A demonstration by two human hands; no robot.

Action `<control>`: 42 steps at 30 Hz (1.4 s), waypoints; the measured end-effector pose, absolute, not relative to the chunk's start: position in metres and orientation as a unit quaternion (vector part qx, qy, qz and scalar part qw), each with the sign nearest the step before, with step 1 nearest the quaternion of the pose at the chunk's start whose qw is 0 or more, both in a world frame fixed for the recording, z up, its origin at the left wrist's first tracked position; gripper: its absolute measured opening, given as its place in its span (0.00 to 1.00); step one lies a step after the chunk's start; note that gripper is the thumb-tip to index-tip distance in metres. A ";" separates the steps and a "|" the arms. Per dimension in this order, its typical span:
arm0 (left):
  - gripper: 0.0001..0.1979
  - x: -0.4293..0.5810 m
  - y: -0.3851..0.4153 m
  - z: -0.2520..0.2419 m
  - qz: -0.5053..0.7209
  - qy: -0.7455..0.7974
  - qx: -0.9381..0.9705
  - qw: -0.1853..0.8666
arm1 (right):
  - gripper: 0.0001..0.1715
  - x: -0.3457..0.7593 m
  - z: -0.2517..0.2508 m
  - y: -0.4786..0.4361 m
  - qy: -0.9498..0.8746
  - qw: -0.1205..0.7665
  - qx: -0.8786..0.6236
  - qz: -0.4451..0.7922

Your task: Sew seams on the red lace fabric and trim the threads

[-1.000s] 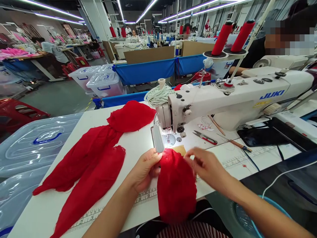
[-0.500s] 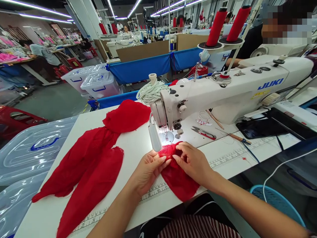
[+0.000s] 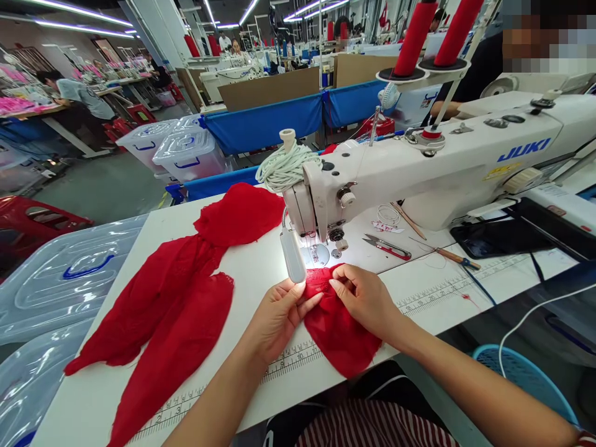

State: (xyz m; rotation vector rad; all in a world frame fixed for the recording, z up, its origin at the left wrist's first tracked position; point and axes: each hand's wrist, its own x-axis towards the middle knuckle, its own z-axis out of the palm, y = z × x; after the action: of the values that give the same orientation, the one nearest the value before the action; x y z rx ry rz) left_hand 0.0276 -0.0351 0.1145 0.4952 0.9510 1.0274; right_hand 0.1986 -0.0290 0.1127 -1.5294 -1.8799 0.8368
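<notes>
Red cloth was pinched thumb-to-finger by left hand and right hand; red-handled snips were seen beyond right hand.

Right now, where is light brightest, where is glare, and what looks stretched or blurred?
Head view: brightest around the needle plate, by the white lamp; head view: glare streaks the clear plastic lid, which looks stretched at left; head view: left hand and right hand look fairly sharp, but the co-worker's face is pixelated.

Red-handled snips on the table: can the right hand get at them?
Probably yes: the snips lie uncovered beyond the right hand, nothing visible between, though it would likely need to release the red fabric.
</notes>
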 end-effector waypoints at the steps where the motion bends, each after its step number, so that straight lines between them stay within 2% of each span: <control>1: 0.11 0.028 -0.035 0.114 0.468 0.430 0.222 0.739 | 0.08 0.199 0.112 -0.029 -0.704 0.282 -0.573 0.310; 12: 0.07 0.028 -0.036 0.114 0.457 0.424 0.265 0.736 | 0.10 0.200 0.108 -0.029 -0.734 0.279 -0.558 0.268; 19: 0.09 0.030 -0.037 0.116 0.443 0.435 0.254 0.741 | 0.09 0.194 0.103 -0.033 -0.765 0.408 -0.477 0.143; 26: 0.07 0.030 -0.038 0.117 0.430 0.416 0.273 0.754 | 0.08 0.186 0.104 -0.027 -0.793 0.397 -0.447 0.116; 29: 0.08 0.029 -0.038 0.115 0.432 0.422 0.266 0.751 | 0.08 0.185 0.103 -0.025 -0.789 0.385 -0.462 0.126; 36: 0.09 0.029 -0.037 0.114 0.442 0.433 0.251 0.744 | 0.06 0.187 0.106 -0.021 -0.730 0.400 -0.495 0.251; 42: 0.10 0.030 -0.038 0.117 0.429 0.430 0.266 0.748 | 0.05 0.186 0.106 -0.023 -0.763 0.398 -0.454 0.230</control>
State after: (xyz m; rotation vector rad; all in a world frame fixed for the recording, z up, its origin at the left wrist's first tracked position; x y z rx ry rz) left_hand 0.0295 -0.0385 0.1172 0.5816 0.9408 0.9384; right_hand 0.1857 -0.0225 0.1057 -1.1491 -1.9329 0.5835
